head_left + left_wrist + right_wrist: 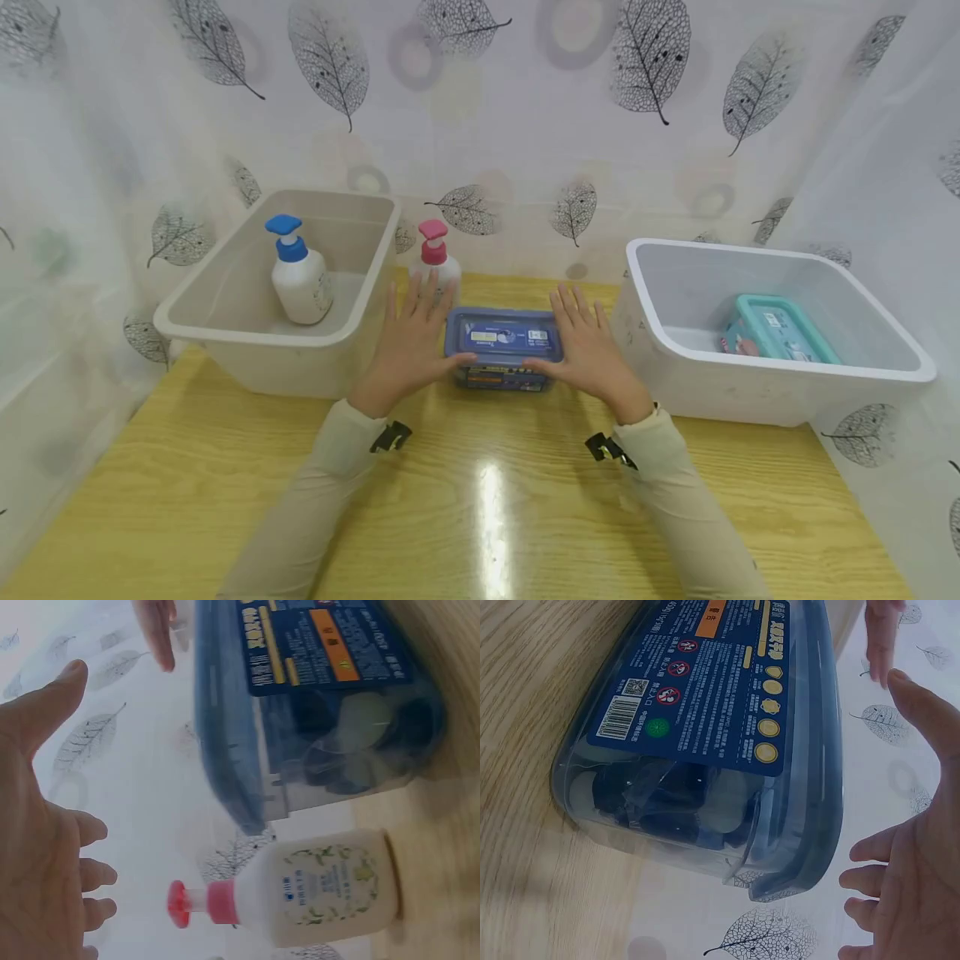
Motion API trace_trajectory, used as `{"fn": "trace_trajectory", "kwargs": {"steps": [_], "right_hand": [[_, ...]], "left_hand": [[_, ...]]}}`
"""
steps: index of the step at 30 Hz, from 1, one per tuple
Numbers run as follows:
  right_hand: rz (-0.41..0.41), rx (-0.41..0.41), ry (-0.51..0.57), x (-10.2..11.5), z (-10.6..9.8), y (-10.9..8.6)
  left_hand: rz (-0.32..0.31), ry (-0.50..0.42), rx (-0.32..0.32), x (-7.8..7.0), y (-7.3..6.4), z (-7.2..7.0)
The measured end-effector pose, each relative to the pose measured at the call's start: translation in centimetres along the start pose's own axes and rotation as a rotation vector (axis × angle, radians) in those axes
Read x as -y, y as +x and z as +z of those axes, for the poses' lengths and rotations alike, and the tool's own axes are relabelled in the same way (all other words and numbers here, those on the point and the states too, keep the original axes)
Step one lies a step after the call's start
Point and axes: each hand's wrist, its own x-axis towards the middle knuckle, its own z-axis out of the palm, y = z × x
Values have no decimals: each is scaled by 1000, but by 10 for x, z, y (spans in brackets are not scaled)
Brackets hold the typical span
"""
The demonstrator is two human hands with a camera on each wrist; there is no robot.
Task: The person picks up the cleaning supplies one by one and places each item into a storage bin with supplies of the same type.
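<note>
Flanking a blue-lidded box (504, 336) on the wooden surface (420, 500), between a beige tub (277, 367) and a white tub (720, 392), near a pink-topped bottle (322, 889), with left hand (411, 346) and right hand (592, 354), fingers (96, 875) spread wide.

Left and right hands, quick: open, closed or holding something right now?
Left hand: open, beside the blue-lidded box, holding nothing.
Right hand: open, at the box's other end, holding nothing.
</note>
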Motion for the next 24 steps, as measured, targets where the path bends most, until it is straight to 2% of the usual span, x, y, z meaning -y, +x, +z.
{"fn": "trace_trajectory", "kwargs": {"steps": [2,7,9,12,18,24], "right_hand": [[-2,4,0,0,-1,0],[-11,8,-1,1,-4,1],[-15,10,1,1,-5,2],[-26,9,7,0,-7,3],[-36,3,11,-2,-12,6],[-31,6,-4,-5,-12,7]], "left_hand": [[20,8,-16,-1,0,-6],[61,105,-51,4,0,-22],[62,132,-60,8,0,-28],[48,117,-64,15,0,-39],[20,72,-22,32,-2,-59],[42,111,2,45,-6,-67]]}}
